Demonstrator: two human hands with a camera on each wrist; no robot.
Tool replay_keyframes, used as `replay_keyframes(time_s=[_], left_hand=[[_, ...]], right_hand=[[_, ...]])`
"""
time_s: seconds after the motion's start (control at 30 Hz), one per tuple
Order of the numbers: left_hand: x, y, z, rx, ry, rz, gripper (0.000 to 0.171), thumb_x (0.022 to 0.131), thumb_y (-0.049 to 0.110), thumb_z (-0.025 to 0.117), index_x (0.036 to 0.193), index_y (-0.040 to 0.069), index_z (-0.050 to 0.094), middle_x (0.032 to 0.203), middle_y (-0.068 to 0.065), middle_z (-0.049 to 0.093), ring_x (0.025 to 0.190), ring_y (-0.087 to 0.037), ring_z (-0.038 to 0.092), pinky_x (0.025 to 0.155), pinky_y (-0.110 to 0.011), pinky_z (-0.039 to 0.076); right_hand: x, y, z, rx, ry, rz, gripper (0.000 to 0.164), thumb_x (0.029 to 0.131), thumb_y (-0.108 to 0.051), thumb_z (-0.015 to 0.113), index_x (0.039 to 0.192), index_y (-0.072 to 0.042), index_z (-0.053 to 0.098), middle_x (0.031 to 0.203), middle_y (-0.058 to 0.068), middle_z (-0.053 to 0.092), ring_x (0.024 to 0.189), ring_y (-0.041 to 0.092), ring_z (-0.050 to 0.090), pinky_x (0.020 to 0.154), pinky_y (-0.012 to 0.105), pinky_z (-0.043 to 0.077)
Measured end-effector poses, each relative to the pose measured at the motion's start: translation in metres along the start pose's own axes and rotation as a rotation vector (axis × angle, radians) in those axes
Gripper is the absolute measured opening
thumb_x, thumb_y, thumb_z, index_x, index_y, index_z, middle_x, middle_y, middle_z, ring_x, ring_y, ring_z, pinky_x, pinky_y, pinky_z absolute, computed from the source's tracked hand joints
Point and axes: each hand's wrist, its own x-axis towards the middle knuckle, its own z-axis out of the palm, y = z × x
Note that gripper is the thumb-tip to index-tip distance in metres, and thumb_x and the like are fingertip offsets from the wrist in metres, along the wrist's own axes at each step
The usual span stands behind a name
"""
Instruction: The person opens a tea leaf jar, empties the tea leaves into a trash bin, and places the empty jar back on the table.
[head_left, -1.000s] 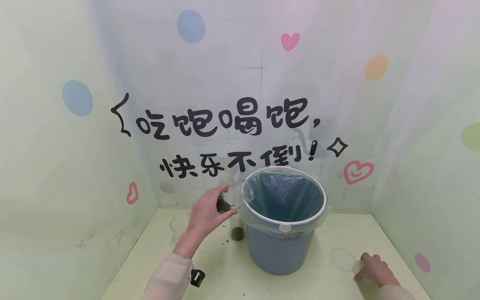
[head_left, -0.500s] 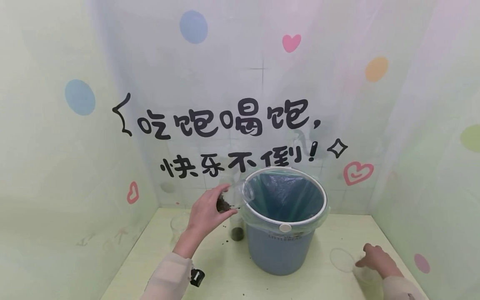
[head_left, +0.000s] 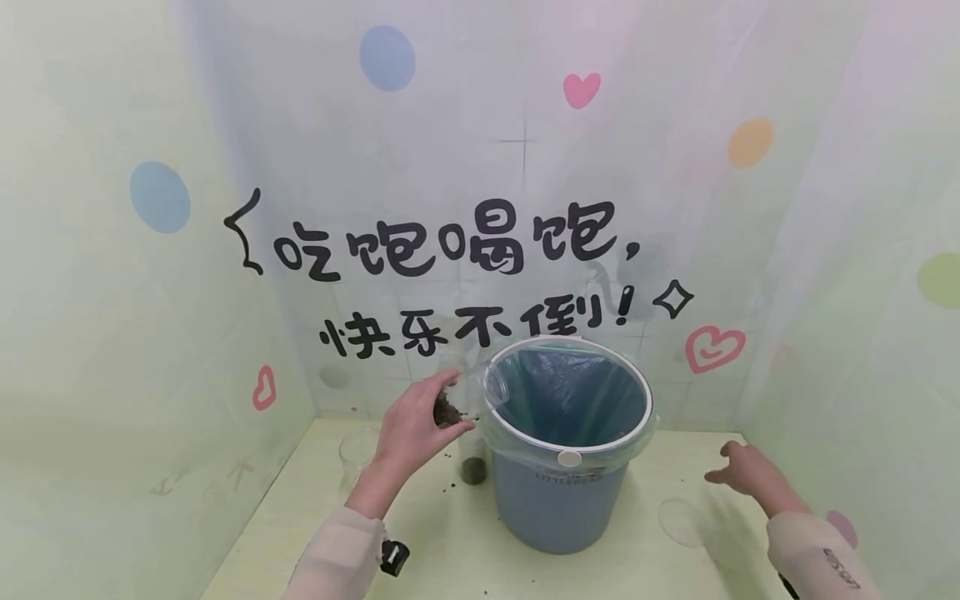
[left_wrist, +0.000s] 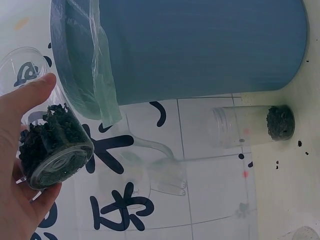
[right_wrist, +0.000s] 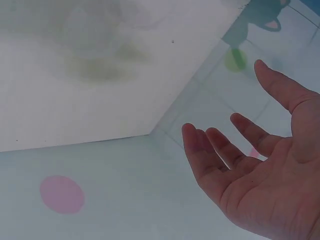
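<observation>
My left hand (head_left: pixel 412 425) grips a clear jar (left_wrist: pixel 62 167) partly filled with dark, crumbly bits that look like dried leaves. The jar lies tilted, its mouth over the left rim of a blue trash bin (head_left: pixel 558 508); the bits stay gathered toward its base. A pale green liner bag (head_left: pixel 555 375) hangs over the bin's rim. At the right, my right hand (head_left: pixel 753 477) is raised above the table, fingers loosely bent and holding nothing, as the right wrist view also shows (right_wrist: pixel 265 170). Below and left of it a clear round lid or ring (head_left: pixel 681 522) lies on the table.
A second clear jar (left_wrist: pixel 245 126) with dark bits at its base stands left of the bin. Farther left, partly behind my forearm, is a clear glass container (head_left: pixel 356 450). Dark crumbs dot the pale table (head_left: pixel 442 550). Printed curtains (head_left: pixel 465 108) enclose the table.
My right hand has let go of a clear thing beside the round one and moved up, away from the table. The left hand and its jar have hardly moved.
</observation>
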Motion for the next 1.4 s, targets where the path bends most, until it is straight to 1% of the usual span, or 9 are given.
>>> replay_keyframes(time_s=[0.17,0.4,0.47,0.67,0.83,1.0,1.13,1.2,1.4], left_hand=[[0.0,0.0,0.0,0.0,-0.003,-0.003,0.079,0.072,0.043,0.088,0.139,0.021,0.053,0.126,0.0,0.068,0.115,-0.024,0.065,0.09,-0.044,0.057],[0.0,0.001,0.002,0.002,0.012,0.008,0.079,0.071,0.042,0.088,0.138,0.02,0.054,0.123,-0.001,0.069,0.113,-0.025,0.065,0.088,-0.044,0.058],[0.0,0.001,0.002,0.006,0.016,0.01,0.079,0.071,0.043,0.088,0.139,0.02,0.054,0.123,0.0,0.069,0.113,-0.024,0.065,0.088,-0.044,0.058],[0.0,0.001,0.003,0.008,0.023,0.01,0.079,0.071,0.043,0.088,0.139,0.021,0.055,0.122,0.001,0.069,0.112,-0.024,0.066,0.087,-0.043,0.058],[0.0,0.0,0.002,0.008,0.021,0.012,0.079,0.071,0.043,0.088,0.139,0.019,0.055,0.123,0.0,0.069,0.112,-0.024,0.066,0.088,-0.043,0.058],[0.001,-0.001,0.002,0.011,0.024,0.018,0.079,0.071,0.043,0.088,0.138,0.019,0.055,0.124,0.0,0.069,0.113,-0.024,0.066,0.09,-0.043,0.057],[0.002,-0.001,0.002,0.016,0.024,0.022,0.079,0.071,0.043,0.088,0.138,0.019,0.055,0.124,0.0,0.069,0.113,-0.024,0.066,0.09,-0.043,0.058],[0.002,-0.001,0.002,0.012,0.023,0.021,0.079,0.07,0.043,0.088,0.138,0.019,0.055,0.123,0.0,0.069,0.112,-0.024,0.066,0.089,-0.043,0.058],[0.003,-0.002,0.001,0.012,0.02,0.021,0.079,0.07,0.043,0.088,0.138,0.019,0.055,0.123,0.0,0.069,0.111,-0.023,0.066,0.089,-0.042,0.058]], right_hand=[[0.006,-0.02,-0.025,0.026,0.038,-0.02,0.062,0.087,-0.026,0.072,0.119,0.023,0.05,0.115,0.043,0.055,0.106,0.055,0.056,0.086,0.059,0.052],[0.011,-0.063,-0.06,0.073,0.053,-0.049,0.057,0.089,-0.022,0.07,0.122,0.02,0.05,0.119,0.041,0.056,0.106,0.053,0.057,0.088,0.06,0.053],[0.012,-0.075,-0.067,0.074,0.056,-0.057,0.056,0.089,-0.022,0.069,0.123,0.019,0.051,0.12,0.041,0.056,0.108,0.052,0.057,0.09,0.06,0.053],[0.014,-0.104,-0.082,0.057,0.105,-0.138,0.05,0.092,-0.021,0.065,0.124,0.015,0.054,0.124,0.04,0.056,0.114,0.054,0.056,0.094,0.063,0.05],[0.012,-0.127,-0.089,0.052,0.121,-0.19,0.047,0.095,-0.021,0.061,0.129,0.012,0.055,0.128,0.038,0.056,0.114,0.052,0.058,0.095,0.062,0.05],[0.014,-0.143,-0.088,0.06,0.112,-0.249,0.05,0.095,-0.022,0.063,0.132,0.01,0.054,0.131,0.035,0.056,0.115,0.051,0.058,0.096,0.061,0.051],[0.013,-0.149,-0.084,0.058,0.097,-0.317,0.054,0.092,-0.023,0.068,0.131,0.012,0.053,0.13,0.034,0.058,0.117,0.05,0.057,0.098,0.061,0.049],[0.012,-0.152,-0.083,0.05,0.089,-0.337,0.057,0.09,-0.024,0.07,0.131,0.012,0.054,0.13,0.033,0.058,0.118,0.05,0.056,0.1,0.061,0.048],[0.009,-0.152,-0.081,0.041,0.041,-0.343,0.066,0.086,-0.03,0.076,0.131,0.013,0.054,0.131,0.034,0.057,0.121,0.05,0.054,0.102,0.061,0.046]])
